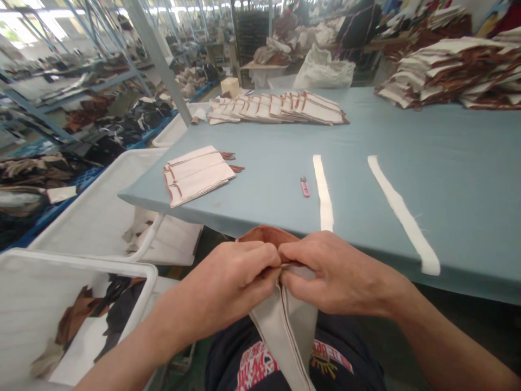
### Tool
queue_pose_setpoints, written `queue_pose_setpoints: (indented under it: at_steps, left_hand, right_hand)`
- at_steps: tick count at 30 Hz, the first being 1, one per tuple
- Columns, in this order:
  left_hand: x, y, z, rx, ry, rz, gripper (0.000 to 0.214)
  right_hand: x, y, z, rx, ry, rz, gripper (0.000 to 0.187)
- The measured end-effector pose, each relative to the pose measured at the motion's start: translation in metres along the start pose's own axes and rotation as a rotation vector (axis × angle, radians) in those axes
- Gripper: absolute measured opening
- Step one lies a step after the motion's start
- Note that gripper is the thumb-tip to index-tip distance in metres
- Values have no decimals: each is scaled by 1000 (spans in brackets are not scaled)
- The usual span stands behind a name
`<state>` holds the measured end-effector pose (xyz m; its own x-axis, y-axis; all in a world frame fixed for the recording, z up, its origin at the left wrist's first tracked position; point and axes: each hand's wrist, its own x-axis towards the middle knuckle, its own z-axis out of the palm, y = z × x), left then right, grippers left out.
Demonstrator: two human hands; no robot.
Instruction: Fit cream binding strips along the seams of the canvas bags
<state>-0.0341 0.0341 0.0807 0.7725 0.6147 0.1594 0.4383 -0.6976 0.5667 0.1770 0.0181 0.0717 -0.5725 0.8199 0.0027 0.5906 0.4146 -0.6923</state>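
Two things filled most of my view: the long pale-blue cloth-covered worktable (448, 179) across the middle and right, and the white plastic bins (81, 217) at lower left. Stacks of cream and brown cut fabric pieces (451, 70) sat at upper right, a fanned row of the same pieces (277, 107) at top centre, and a small bundle of them (197, 174) near the table's left corner. Two narrow white fabric strips (401, 212) lay on the table right of centre, with a small pink thread snipper (305, 186) just beside the left one.

Below the table edge, at lower centre, I held the cream fabric piece with brown lining and a brown stitched seam (287, 320) over my lap. My left hand (232, 277) and right hand (334, 271) met at its upper edge, fingertips touching, each pinching the cloth tight beside the seam.

I judged the work was parting or turning that top edge. To do it well, I would have kept both pinches right at the seam and pulled evenly, so the stitching was not strained.
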Motion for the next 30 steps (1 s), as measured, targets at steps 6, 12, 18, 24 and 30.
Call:
queue_pose_setpoints:
  at_steps: [6,12,18,24,30]
  left_hand:
    - [-5,-3,17,231,201,201,18]
    - [0,-11,23,232,260,430,12]
    - [2,-8,26,352,145,419,24]
    - [1,0,31,282,135,341,28]
    - [9,1,11,-133,0,37,15]
  right_hand:
    - [-3,14,7,283,84,-38,17]
    - [-7,25,16,706,16,67,13]
    - [-16,40,20,915,-2,134,26]
    - [-19,39,13,846,14,169,20]
    - [-22,26,5,430,176,-25,11]
